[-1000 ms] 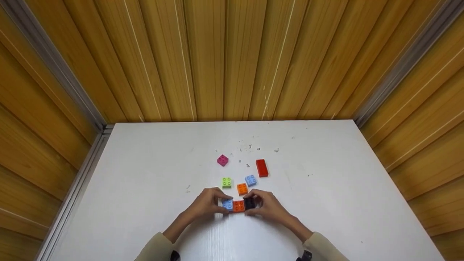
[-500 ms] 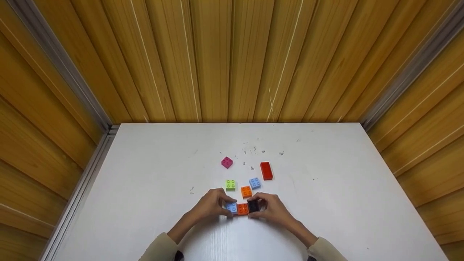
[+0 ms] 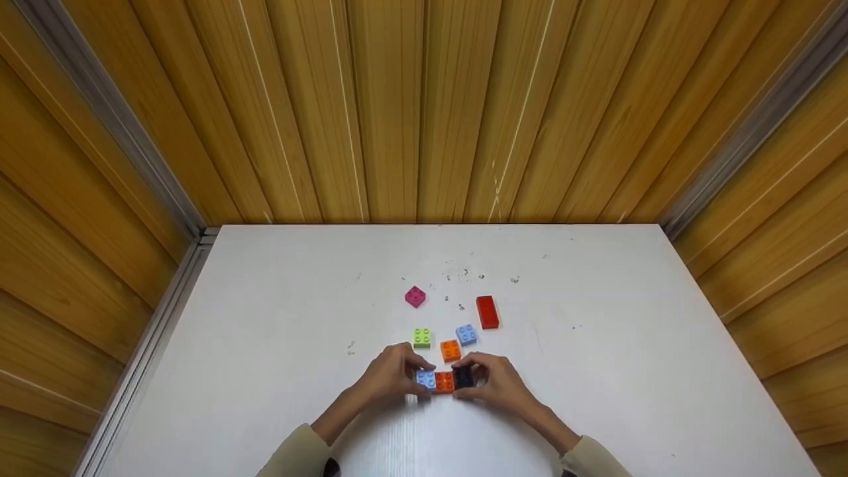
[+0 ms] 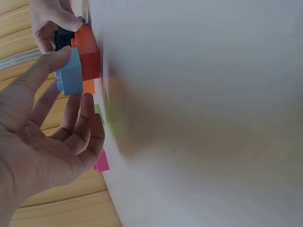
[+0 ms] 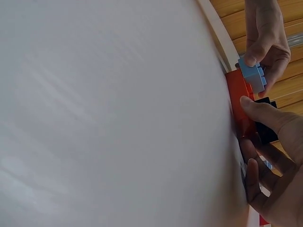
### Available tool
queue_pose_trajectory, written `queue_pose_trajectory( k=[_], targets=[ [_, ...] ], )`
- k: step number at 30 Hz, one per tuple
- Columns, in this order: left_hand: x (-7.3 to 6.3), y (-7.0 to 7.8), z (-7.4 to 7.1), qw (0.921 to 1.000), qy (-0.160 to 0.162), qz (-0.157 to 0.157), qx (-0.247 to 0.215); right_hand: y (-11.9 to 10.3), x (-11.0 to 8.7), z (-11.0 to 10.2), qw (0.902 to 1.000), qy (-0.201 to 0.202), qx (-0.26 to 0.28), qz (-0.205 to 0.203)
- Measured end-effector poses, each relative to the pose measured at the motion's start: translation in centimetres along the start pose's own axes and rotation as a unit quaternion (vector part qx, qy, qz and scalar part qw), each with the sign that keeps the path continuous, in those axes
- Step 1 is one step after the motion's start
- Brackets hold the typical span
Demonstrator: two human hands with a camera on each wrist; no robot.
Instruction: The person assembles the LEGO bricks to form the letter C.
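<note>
A long orange-red building brick lies at the table's front middle, between both hands. On its right end sits a black brick. My right hand grips that end, its thumb against the orange-red side and the fingers behind. A light blue brick is at the other end, at the top of the orange-red brick, its studs facing up. My left hand pinches it between thumb and fingers, the other fingers loosely bent. Part of the orange-red brick is hidden under the other two.
Just behind the hands lie an orange brick, a second light blue brick and a lime green brick. Farther back are a magenta brick and a long red brick. Wood-look panels wall the white table.
My left hand has shifted the light blue brick slightly right over the orange-red brick. My right hand keeps its grip. The head view has tilted a little.
</note>
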State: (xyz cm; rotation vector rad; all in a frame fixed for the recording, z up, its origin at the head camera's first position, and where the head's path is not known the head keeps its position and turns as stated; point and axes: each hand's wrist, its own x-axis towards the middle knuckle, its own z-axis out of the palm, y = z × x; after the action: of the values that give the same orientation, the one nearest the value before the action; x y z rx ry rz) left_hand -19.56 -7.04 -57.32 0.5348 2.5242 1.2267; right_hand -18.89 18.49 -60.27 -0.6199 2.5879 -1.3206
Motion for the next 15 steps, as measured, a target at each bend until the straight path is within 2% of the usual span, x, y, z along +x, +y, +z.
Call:
queue_pose_trajectory(
  k=[7, 15],
  targets=[
    [0.0, 0.0, 0.0, 0.9999, -0.008, 0.000, 0.015, -0.6, -0.5, 0.1, 0.9992, 0.005, -0.035, 0.020],
    [0.1, 0.3, -0.3, 0.9978, -0.007, 0.003, 0.066, -1.7, -0.6, 0.1, 0.9986, -0.002, -0.053, -0.001]
  ],
)
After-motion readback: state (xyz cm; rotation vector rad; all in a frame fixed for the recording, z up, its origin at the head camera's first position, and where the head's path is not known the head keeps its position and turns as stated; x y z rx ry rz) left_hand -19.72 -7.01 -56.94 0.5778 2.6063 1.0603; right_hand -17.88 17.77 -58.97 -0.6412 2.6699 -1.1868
